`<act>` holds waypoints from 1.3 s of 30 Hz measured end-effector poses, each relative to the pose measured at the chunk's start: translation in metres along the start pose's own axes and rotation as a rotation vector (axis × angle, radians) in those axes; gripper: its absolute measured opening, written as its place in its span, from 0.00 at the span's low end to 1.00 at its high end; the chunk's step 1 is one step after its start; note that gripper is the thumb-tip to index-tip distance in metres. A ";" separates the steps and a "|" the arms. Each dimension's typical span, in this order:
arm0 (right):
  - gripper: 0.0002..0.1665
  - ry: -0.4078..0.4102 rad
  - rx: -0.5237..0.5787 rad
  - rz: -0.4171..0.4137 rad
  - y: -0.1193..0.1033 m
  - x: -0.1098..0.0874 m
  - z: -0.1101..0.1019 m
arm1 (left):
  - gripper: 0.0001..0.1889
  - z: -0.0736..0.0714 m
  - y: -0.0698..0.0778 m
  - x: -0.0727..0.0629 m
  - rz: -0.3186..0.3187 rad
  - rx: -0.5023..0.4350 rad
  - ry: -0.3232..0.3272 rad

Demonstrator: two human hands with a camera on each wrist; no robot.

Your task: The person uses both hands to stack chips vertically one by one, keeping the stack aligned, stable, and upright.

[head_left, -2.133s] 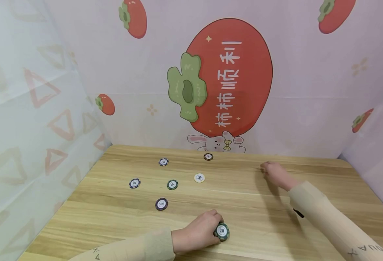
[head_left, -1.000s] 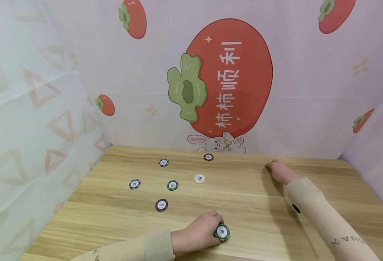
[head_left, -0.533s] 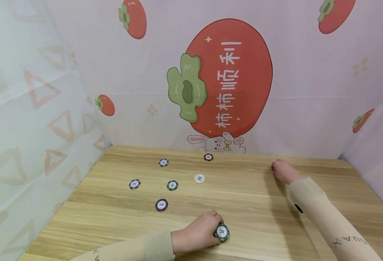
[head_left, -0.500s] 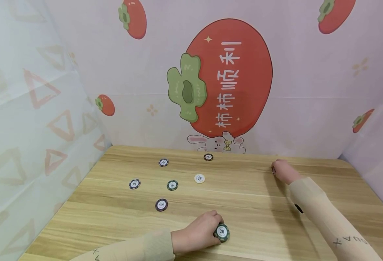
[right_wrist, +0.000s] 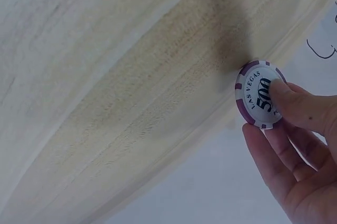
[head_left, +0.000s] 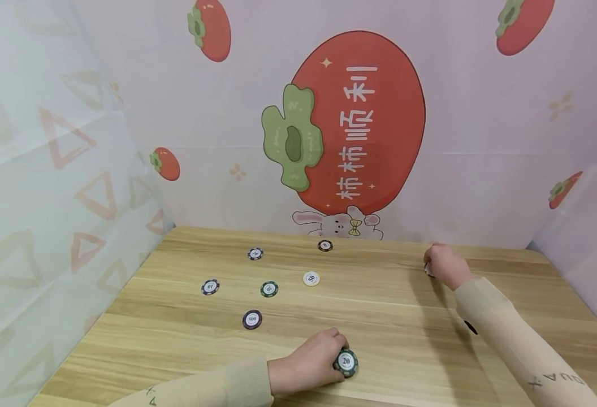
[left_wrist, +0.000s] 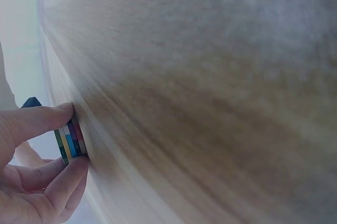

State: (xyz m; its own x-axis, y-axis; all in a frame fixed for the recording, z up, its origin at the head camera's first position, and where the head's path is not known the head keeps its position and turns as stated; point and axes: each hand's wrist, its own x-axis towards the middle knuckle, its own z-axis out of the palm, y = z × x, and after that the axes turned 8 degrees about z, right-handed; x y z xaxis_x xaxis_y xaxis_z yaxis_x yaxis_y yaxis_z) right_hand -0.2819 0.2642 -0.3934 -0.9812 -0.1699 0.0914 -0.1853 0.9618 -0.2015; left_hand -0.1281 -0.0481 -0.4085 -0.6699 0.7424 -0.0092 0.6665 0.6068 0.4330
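Note:
A small stack of poker chips (left_wrist: 70,141), green with a "20" on top, is gripped around its edge by my left hand (head_left: 310,362) at the table's near middle. In the left wrist view its layers show green, yellow, blue and reddish edges. My right hand (head_left: 447,264), near the table's far right, pinches one purple and white poker chip (right_wrist: 259,95) between thumb and fingers. That chip is marked 500 and stands tilted up, its face toward the right wrist camera. In the head view the hand covers most of it.
Several single chips lie spread over the left and middle of the wooden table (head_left: 176,339): a purple 500 chip (head_left: 252,319), a green 20 chip (head_left: 269,289), a white 50 chip (head_left: 311,278) and others. A printed cloth wall (head_left: 461,192) rises behind the table's back edge.
My right hand has shifted a little to the right along the table's far side, and the chip in its fingers has come into sight. The left hand and the stack have stayed put.

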 end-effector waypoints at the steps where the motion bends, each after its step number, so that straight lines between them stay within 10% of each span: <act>1: 0.07 -0.001 0.002 0.000 -0.001 -0.001 0.000 | 0.20 0.000 0.000 0.000 0.000 0.000 -0.001; 18: 0.09 0.008 0.088 -0.160 -0.018 -0.022 -0.003 | 0.20 0.000 0.000 0.001 -0.009 -0.009 -0.001; 39: 0.06 -0.027 0.241 -0.155 -0.062 -0.049 -0.004 | 0.19 0.000 0.001 0.001 0.005 -0.003 0.003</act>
State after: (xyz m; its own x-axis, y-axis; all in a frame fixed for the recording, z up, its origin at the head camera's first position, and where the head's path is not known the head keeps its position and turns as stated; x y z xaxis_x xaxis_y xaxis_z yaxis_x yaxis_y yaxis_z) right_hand -0.2225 0.2135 -0.3810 -0.9408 -0.3194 0.1133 -0.3370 0.8459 -0.4135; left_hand -0.1282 -0.0474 -0.4079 -0.6673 0.7448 -0.0043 0.6691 0.6021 0.4357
